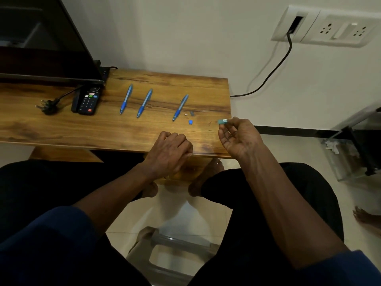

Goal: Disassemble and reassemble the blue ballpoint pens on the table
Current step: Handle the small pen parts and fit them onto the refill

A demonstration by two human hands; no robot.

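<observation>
Fingers [222, 132] of right hand [239, 139] pinch pen piece [223, 121]; left fingers [175, 138] curled, contents unseen; best set piece gently beside loose parts [190, 122] just leftward.

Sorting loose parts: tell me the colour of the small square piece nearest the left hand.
The small square piece is bright blue, seen in the head view.

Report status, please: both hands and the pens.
Right hand pinches small blue pen piece. Left hand curled on table edge. Three pens lying flat, loose parts beside rightmost.
</observation>
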